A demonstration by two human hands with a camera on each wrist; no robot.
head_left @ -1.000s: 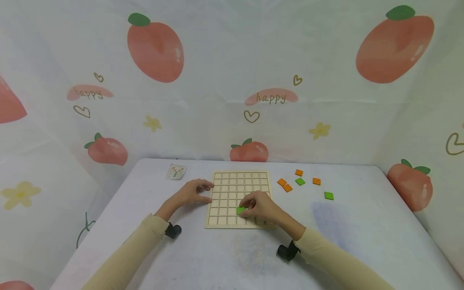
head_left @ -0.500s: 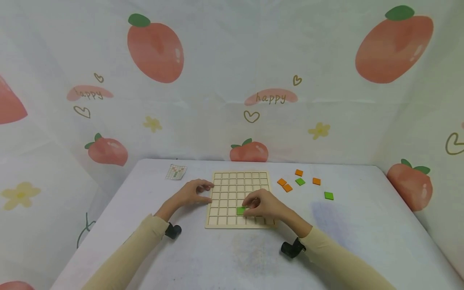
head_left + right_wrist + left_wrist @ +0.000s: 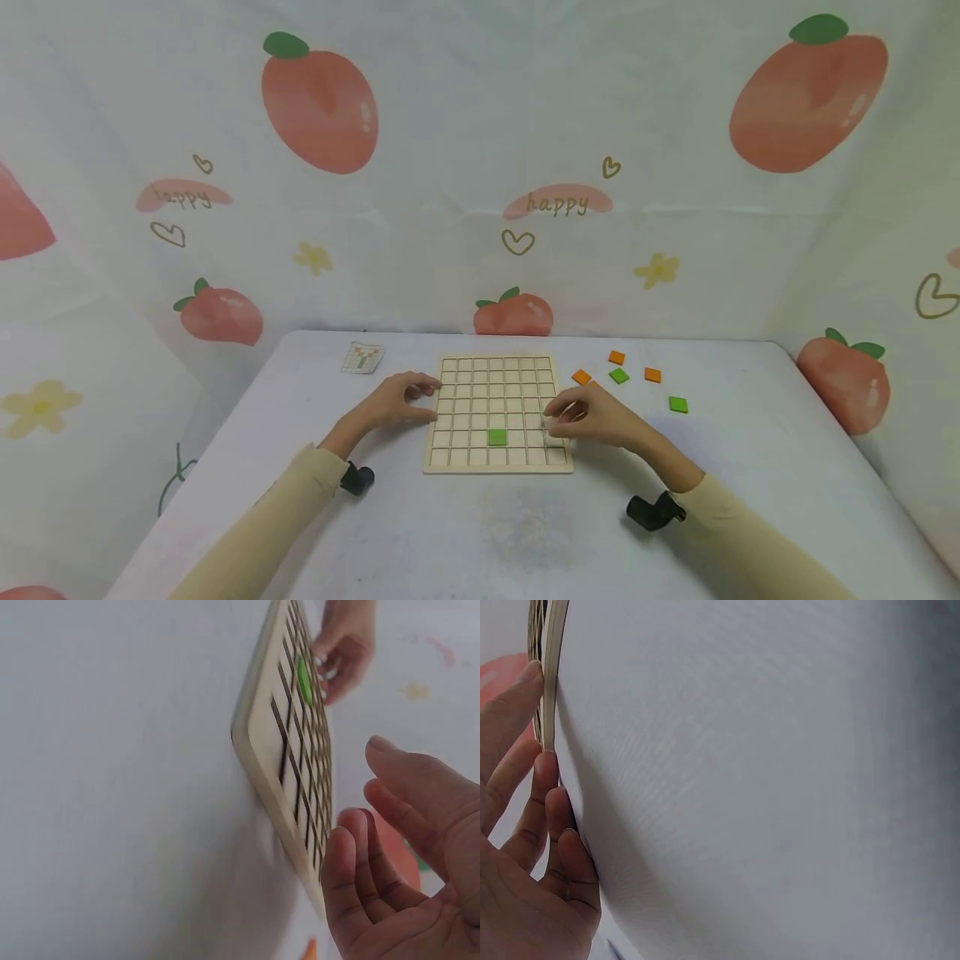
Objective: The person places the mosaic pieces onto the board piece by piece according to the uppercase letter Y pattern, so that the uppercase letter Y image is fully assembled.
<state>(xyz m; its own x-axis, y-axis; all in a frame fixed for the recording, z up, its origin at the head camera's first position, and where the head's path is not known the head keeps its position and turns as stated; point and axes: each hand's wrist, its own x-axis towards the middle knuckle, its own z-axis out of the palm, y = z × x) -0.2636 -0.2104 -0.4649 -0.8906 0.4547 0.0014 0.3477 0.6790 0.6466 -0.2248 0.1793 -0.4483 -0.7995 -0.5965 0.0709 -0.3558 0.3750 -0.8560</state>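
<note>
The green square tile (image 3: 497, 437) is lying in the wooden grid board (image 3: 498, 469), at six o'clock from the board's centre, filling the middle cell of the second row from the near edge. Half a second ago the right hand (image 3: 592, 418) was at that tile's three o'clock side, fingers touching or nearly touching it; now it is drawing away toward three o'clock and hanging over the board's right edge, leaving the tile fully showing. Its thumb and fingers (image 3: 342, 859) are curving loosely with a gap between them, holding nothing. The left hand (image 3: 390, 400) is staying at nine o'clock, its thumb and fingers (image 3: 532, 817) spreading apart and touching the board's edge without gripping round it.

Toward two o'clock, three orange tiles (image 3: 617, 357) and two loose green tiles (image 3: 618, 376) are lying on the white-covered desk (image 3: 450, 533); a fourth orange one, visible earlier, is now hiding behind the right hand. At ten o'clock, beyond the left hand, the pattern card (image 3: 363, 358) is resting unmoved.
</note>
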